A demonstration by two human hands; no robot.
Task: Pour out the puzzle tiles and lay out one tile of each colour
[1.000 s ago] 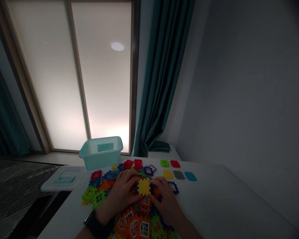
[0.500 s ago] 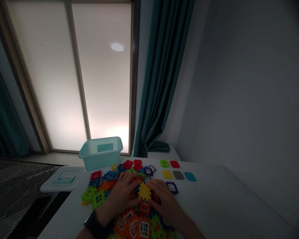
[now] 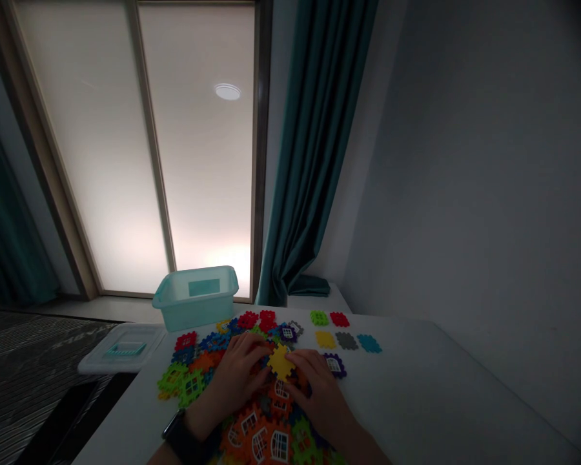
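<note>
A flat yellow building tile (image 3: 281,363) with notched edges is between my two hands, above a heap of coloured tiles. My left hand (image 3: 235,373), with a dark watch (image 3: 183,438) on its wrist, has its fingers curled at the tile's left edge. From the right, my right hand (image 3: 316,389) grips the same tile with thumb and fingers. Below them lie orange window tiles (image 3: 264,439) and a green tile (image 3: 304,440). Tiles under my palms are partly hidden.
A teal plastic tub (image 3: 198,310) stands at the table's back left, its clear lid (image 3: 122,349) beside it. Several single tiles lie apart at the right: green, red, yellow (image 3: 326,340), grey (image 3: 346,341) and blue (image 3: 370,343). A purple window tile (image 3: 334,365) lies near my right hand.
The yellow tile has turned between my fingers, from square-on to a slanted, diamond-like position, and sits slightly higher. Both hands have shifted a little with it.
</note>
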